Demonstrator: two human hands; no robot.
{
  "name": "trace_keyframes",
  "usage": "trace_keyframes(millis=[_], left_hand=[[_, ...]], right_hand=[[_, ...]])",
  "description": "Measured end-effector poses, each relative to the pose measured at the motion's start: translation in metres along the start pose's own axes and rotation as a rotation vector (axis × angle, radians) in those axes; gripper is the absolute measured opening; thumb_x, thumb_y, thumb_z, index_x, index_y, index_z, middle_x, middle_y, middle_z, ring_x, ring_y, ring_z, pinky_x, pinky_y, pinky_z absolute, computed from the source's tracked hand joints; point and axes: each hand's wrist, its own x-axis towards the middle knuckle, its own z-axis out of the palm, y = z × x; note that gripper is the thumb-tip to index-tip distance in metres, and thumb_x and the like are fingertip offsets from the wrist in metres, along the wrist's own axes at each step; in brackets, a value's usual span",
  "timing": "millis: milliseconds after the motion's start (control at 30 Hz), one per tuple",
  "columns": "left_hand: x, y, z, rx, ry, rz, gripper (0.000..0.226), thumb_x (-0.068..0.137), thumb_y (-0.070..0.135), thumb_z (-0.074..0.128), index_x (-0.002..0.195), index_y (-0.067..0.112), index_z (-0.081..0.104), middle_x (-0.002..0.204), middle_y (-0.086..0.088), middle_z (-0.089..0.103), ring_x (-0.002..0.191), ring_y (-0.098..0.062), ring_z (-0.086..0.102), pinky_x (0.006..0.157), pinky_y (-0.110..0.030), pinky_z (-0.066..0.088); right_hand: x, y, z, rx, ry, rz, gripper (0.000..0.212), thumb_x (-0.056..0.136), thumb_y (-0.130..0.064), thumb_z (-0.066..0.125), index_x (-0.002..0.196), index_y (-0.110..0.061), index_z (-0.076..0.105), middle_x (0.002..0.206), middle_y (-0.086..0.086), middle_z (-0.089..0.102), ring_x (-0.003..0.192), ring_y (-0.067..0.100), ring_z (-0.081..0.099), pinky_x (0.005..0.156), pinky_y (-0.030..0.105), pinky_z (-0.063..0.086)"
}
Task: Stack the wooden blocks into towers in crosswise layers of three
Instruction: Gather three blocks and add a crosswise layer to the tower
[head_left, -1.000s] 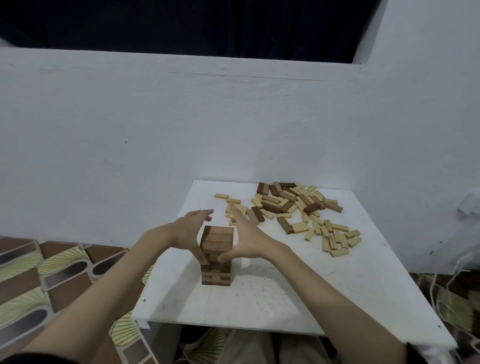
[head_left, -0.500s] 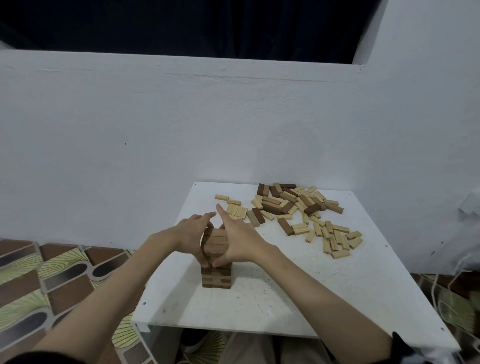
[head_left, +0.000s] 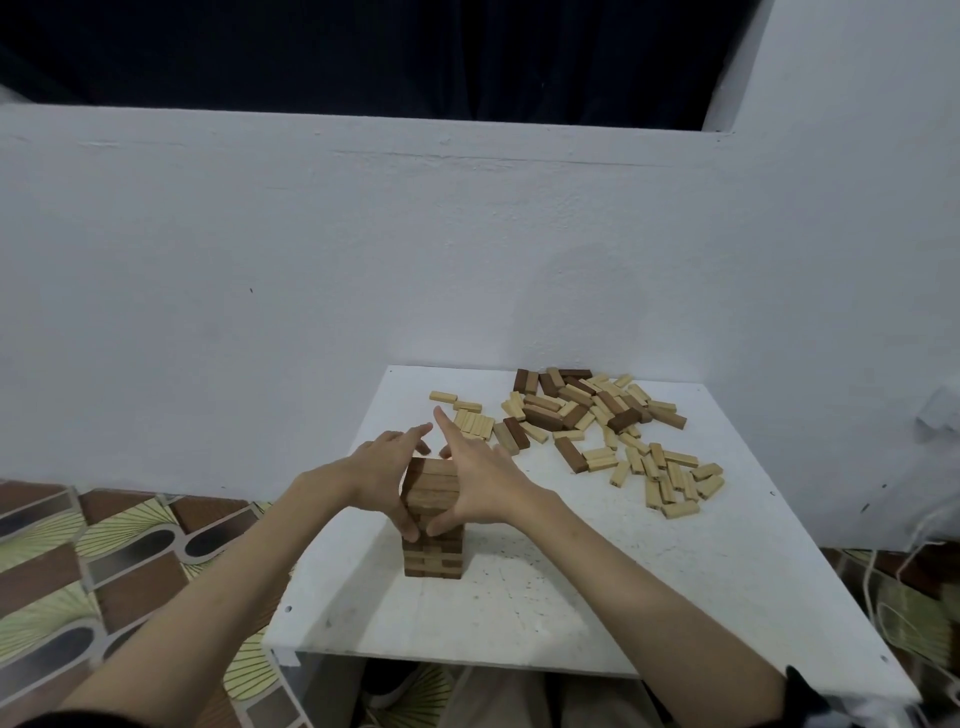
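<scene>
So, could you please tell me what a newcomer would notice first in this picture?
First, the tower of wooden blocks near the front of the white table, with the left hand and right hand pressed flat against its upper sides. Next, the heap of loose blocks, light and dark, scattered over the table's far right part.

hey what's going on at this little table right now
A person is building a tower of wooden blocks on a white table. The left hand and right hand press flat against opposite sides of its upper layers, fingers straight, apparently squaring them up. The tower stands near the table's front left. A loose pile of blocks, light and dark, lies scattered toward the back right, not yet stacked.
</scene>
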Motion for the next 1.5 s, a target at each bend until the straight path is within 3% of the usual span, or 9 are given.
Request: trace_keyframes(millis=[100,233,333,500,667,800,1133,1333,1500], left_hand=[[-0.013,0.001,-0.015,-0.263,-0.095,-0.058,0.144,0.048,0.061,0.082,0.149,0.022,-0.013,0.157,0.004,0.007,0.145,-0.016,0.007,0.116,-0.034,0.016],[-0.021,0.008,-0.028,-0.762,-0.012,-0.189,0.116,0.063,0.085,0.038,0.150,0.016,0.007,0.157,-0.005,0.016,0.143,-0.022,0.019,0.115,-0.038,0.019],[-0.012,0.017,-0.018,-1.069,0.099,-0.268,0.095,0.082,0.074,0.022,0.149,0.007,0.012,0.155,-0.011,0.019,0.143,-0.026,0.021,0.116,-0.041,0.019],[-0.004,0.033,0.012,-1.213,0.199,-0.338,0.084,0.089,0.067,0.010,0.151,0.011,0.009,0.157,-0.005,0.013,0.145,-0.021,0.011,0.118,-0.039,0.009],[-0.007,0.030,0.025,-1.342,0.105,-0.333,0.088,0.089,0.069,0.002,0.123,0.007,0.056,0.133,-0.012,0.053,0.115,-0.020,0.054,0.103,-0.031,0.034],[-0.010,0.030,0.028,-1.378,0.067,-0.322,0.088,0.089,0.068,0.000,0.113,0.007,0.060,0.112,-0.009,0.064,0.101,-0.019,0.058,0.096,-0.029,0.036],[-0.011,0.033,0.028,-1.406,-0.016,-0.301,0.086,0.089,0.067,-0.001,0.105,0.010,0.060,0.100,-0.004,0.066,0.092,-0.017,0.060,0.090,-0.030,0.038],[-0.014,0.031,0.026,-1.366,-0.023,-0.287,0.087,0.089,0.066,-0.004,0.103,0.010,0.061,0.099,-0.003,0.067,0.093,-0.014,0.061,0.092,-0.029,0.036],[-0.011,0.026,0.027,-1.349,0.110,-0.320,0.088,0.089,0.066,-0.003,0.128,0.007,0.049,0.118,0.002,0.060,0.126,-0.019,0.045,0.115,-0.034,0.022]], right_hand=[[-0.008,0.006,-0.015,0.235,-0.057,0.068,0.137,0.064,-0.035,0.087,0.150,-0.025,-0.019,0.155,0.009,0.024,0.143,0.023,0.023,0.115,0.043,0.023],[-0.021,0.009,-0.038,0.596,0.002,0.181,0.100,0.084,-0.042,0.067,0.152,-0.014,-0.001,0.156,0.006,0.024,0.140,0.020,0.029,0.101,0.028,0.032],[-0.021,0.001,-0.036,0.935,0.074,0.294,0.079,0.092,-0.057,0.044,0.150,-0.011,0.017,0.154,0.007,0.027,0.140,0.022,0.028,0.112,0.036,0.027],[-0.022,-0.011,-0.009,1.207,0.110,0.287,0.072,0.094,-0.064,0.013,0.153,-0.024,0.003,0.161,0.003,0.002,0.148,0.019,0.001,0.119,0.040,0.006],[-0.020,-0.004,0.020,1.281,0.104,0.272,0.059,0.092,-0.066,0.005,0.116,-0.038,0.051,0.130,-0.008,0.057,0.123,0.008,0.051,0.094,0.020,0.037],[-0.020,-0.004,0.027,1.384,0.112,0.250,0.059,0.095,-0.060,0.003,0.092,-0.037,0.058,0.092,-0.018,0.064,0.074,-0.011,0.060,0.058,0.005,0.047],[0.005,0.001,0.053,1.393,0.173,0.322,0.122,0.041,-0.104,0.030,0.133,-0.028,0.054,0.132,0.001,0.059,0.123,0.020,0.053,0.109,0.045,0.037],[0.009,0.004,0.059,1.367,0.181,0.343,0.129,0.037,-0.106,0.023,0.142,-0.033,0.042,0.143,-0.001,0.048,0.132,0.019,0.044,0.114,0.046,0.030],[0.013,0.005,0.067,1.344,0.222,0.361,0.132,0.035,-0.107,0.019,0.149,-0.041,0.019,0.154,-0.004,0.031,0.140,0.019,0.031,0.116,0.048,0.024]])
